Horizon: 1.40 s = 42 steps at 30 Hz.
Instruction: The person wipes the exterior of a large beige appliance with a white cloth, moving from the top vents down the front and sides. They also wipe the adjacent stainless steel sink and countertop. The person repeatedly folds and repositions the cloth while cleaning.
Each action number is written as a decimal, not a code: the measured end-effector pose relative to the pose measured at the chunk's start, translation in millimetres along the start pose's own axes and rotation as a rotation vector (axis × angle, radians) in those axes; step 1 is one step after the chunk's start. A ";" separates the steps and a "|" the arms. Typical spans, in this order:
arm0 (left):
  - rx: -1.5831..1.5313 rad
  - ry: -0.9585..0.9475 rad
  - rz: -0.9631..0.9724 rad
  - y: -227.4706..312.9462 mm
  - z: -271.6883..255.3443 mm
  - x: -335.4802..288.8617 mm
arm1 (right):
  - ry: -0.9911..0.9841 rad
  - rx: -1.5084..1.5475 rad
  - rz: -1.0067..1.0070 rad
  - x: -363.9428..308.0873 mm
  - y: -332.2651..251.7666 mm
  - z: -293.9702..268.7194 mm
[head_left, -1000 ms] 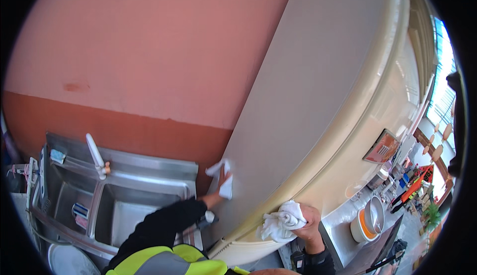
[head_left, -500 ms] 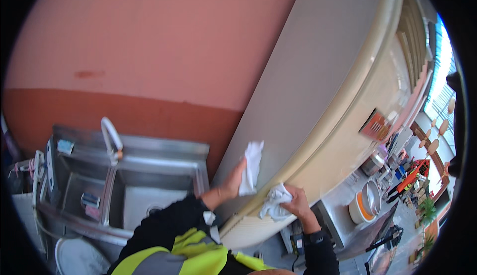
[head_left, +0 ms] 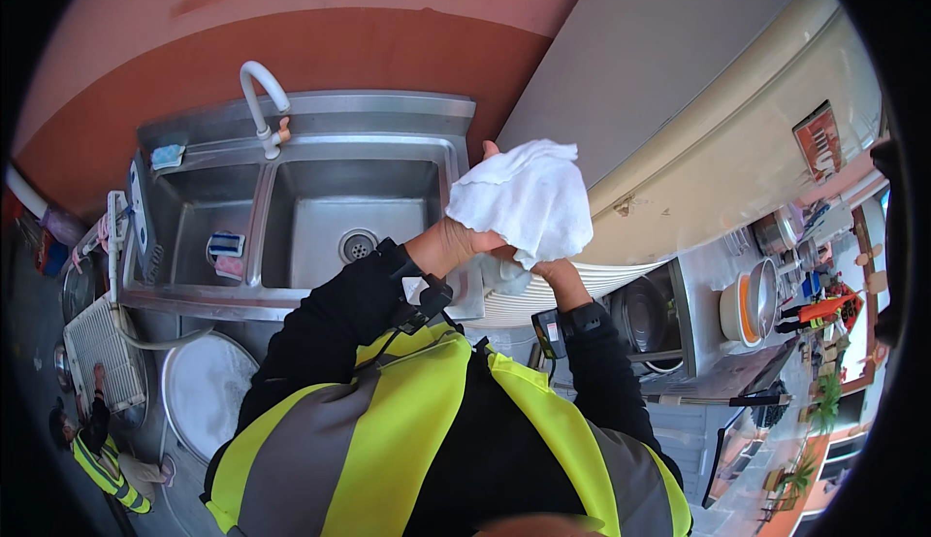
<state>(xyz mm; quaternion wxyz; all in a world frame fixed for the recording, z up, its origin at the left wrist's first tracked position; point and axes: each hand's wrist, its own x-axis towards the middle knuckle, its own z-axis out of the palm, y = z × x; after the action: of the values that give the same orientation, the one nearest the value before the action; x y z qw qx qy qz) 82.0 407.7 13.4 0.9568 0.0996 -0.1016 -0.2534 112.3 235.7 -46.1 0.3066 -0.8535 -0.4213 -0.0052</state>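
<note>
A white cloth (head_left: 529,197) is spread over my hands in front of my chest, between the sink and a tall cream appliance (head_left: 708,159) with a grey side. My left hand (head_left: 464,238) grips its left edge, thumb up and fingers beneath. Under the drape sits my right hand (head_left: 561,273), with only its wrist and the back of the hand showing; the fingers are hidden. A second, crumpled greyish-white cloth (head_left: 506,277) hangs below, between my two hands, partly covered.
A steel double sink (head_left: 364,100) with a white curved tap (head_left: 254,86) stands at left. One basin contains a sponge (head_left: 228,244). Below it are a round white tub (head_left: 208,382) and a person in a yellow vest (head_left: 105,459). Bowls (head_left: 742,309) stand on a counter at right.
Both hands have drawn back from the appliance and come together. The left hand's cloth has been opened out and now covers the right hand. My view has tipped down toward the sink.
</note>
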 end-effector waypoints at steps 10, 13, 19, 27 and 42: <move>0.277 0.584 0.106 26.3 -59.0 -29.3 | 0.070 0.792 -0.013 -0.7 34.0 11.3; 0.572 0.797 0.060 35.2 -79.2 -48.3 | 0.127 0.296 -0.070 -0.6 34.9 12.1; 0.210 -0.043 -0.027 -6.7 -100.0 -64.1 | 0.180 1.732 0.151 14.1 13.6 21.1; -0.046 0.232 0.195 -3.0 -126.4 -42.3 | 0.070 -0.030 0.146 33.1 21.0 12.6; 0.461 0.403 0.308 65.2 -83.2 -31.7 | 0.077 0.176 0.043 46.9 -31.9 -4.8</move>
<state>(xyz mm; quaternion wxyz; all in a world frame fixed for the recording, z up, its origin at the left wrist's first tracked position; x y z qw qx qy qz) 105.7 490.8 -55.2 0.9370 0.3450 0.0211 -0.0515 120.7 281.4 -13.1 0.3963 -0.8314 -0.3895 0.0055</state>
